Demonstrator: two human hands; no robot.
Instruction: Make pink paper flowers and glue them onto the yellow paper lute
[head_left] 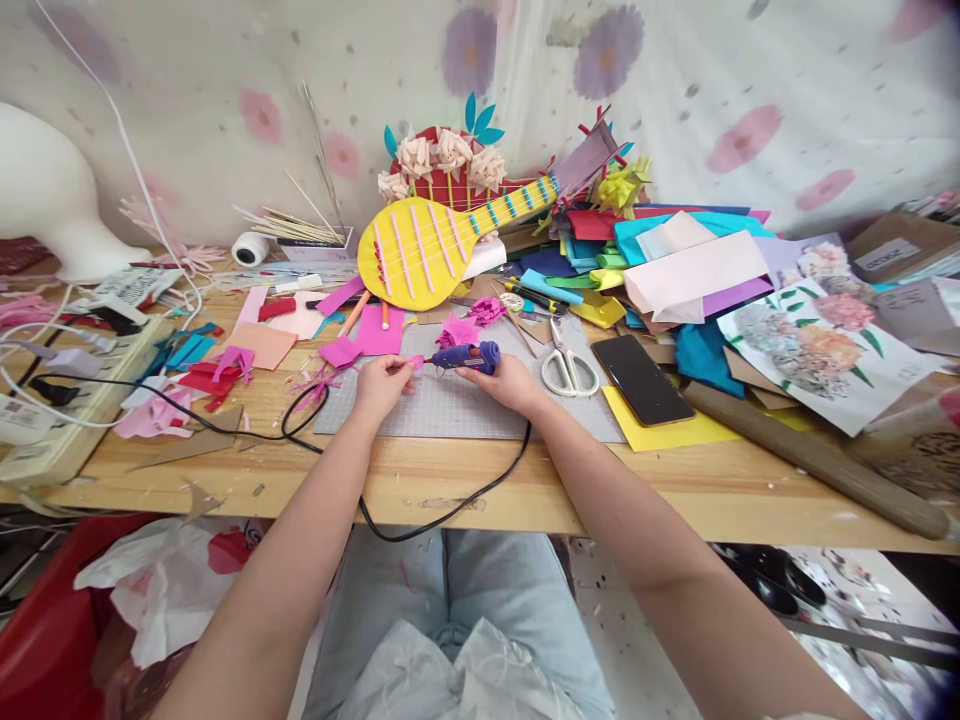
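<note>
Right hand (512,381) clamped around a blue glue gun (466,356), nozzle pointing left, gun held low over the grey cutting mat (457,405). Left hand (382,384) pinches a small pink paper piece (415,362) at the fingertips, right at the nozzle tip; nozzle and piece look to be touching, can't confirm. Hands sit close together, both over the mat near the bench (420,485) front edge.

Black cord (420,520) runs from the gun down over the bench edge, loops back up to the left toward a power strip (71,400).

Just right of the right hand: white-handled scissors (568,368) on the mat, blades pointing away. Next right: black phone (638,378), face up, lying on a yellow sheet (675,432).

Behind the hands: pink paper flower (457,330) and loose pink scraps (379,330) on the mat's far edge. Further back: yellow paper guitar (420,250), neck angled up to the right, pink strips across the body, paper roses (442,160) behind it.

Right rear: stack of coloured paper sheets (675,260), then a flower print (817,340). A wooden stick (817,460) lies diagonally at the right front.

Left side: red and pink paper scraps (202,375), white cables, a white roll of tape (250,248) near the wall.
</note>
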